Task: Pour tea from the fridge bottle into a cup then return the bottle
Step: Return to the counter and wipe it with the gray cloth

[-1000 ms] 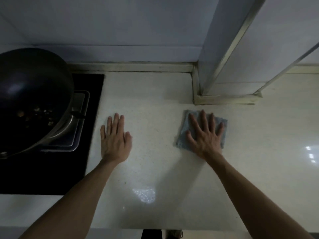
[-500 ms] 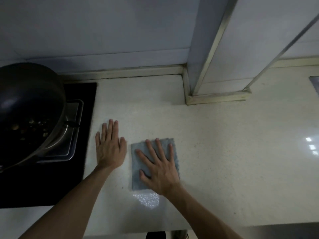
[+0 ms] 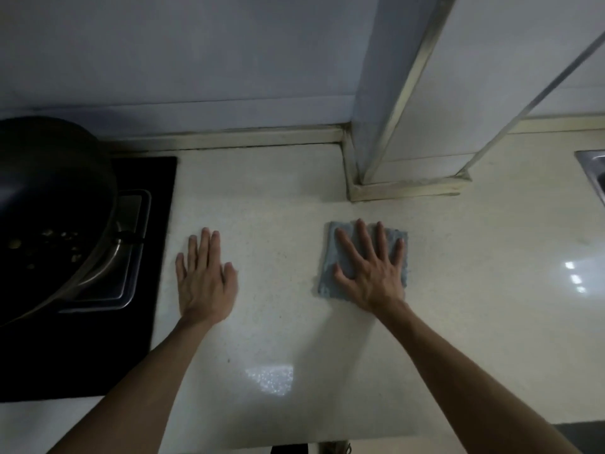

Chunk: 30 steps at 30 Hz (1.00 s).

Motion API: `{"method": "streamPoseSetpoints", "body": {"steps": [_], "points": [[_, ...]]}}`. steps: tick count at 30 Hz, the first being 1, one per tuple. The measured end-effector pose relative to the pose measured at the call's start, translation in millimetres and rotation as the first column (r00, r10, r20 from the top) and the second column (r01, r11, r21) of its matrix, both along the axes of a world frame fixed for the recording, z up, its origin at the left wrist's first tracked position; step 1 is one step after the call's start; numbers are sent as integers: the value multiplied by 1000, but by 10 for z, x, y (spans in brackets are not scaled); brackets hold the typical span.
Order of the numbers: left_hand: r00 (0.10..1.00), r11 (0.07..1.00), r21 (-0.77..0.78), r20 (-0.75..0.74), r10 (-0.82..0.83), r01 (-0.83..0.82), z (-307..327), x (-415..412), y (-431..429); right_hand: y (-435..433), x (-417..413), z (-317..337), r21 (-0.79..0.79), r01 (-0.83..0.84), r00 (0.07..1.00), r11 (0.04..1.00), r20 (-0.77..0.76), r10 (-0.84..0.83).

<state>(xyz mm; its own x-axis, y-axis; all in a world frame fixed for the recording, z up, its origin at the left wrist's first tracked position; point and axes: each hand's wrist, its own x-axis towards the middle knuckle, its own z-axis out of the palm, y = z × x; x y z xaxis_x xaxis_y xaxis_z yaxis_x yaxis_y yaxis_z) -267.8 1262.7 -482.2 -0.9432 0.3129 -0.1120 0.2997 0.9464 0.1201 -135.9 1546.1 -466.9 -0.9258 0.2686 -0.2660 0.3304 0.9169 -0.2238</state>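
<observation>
Two hands lie flat on the worktop now. My right hand is spread wide, fingers apart, and it presses down on a small blue cloth. It is not closed round the cloth, just pushing on top of it. My left hand is flat and open too, with nothing under it and nothing in it.

Half a second ago the cloth and my right hand were close beside the left hand. Now they have slid away to the right, and the two hands are well apart. A second ago the cloth was out on that far side as well. So the cloth goes back and forth, and I think I am wiping the worktop.

Left of the left hand sits a dark stove with a big black pan on it. Past the right hand's fingers stands a white post. Far to the right of the right hand, a bit of metal sink peeks in.

I can see no bottle, no cup and no fridge anywhere. I cannot tell if the tea has been poured yet or if the bottle is back. The wiping may be cleaning up after the pour, but that is only my guess.
</observation>
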Motion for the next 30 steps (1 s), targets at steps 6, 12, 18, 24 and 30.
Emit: {"method": "streamPoseSetpoints", "body": {"steps": [6,12,18,24,30], "points": [[1000,1000,-6,-2,-17,17,2,-15,-13,-535,-568,-36,29,-144,989,989,-22,144],[1000,1000,7,-2,-30,30,17,-18,-22,-1017,-346,-56,0,-262,964,965,-36,262],[999,999,7,9,-34,34,28,-23,-36,-924,-53,-65,-64,-303,951,951,-87,298],[1000,1000,4,5,-22,22,29,-16,-27,-743,-368,-64,-23,-264,964,964,-49,263],[1000,1000,22,5,-18,18,7,-19,-36,-661,-1030,-80,28,-236,969,971,-65,238]]}}
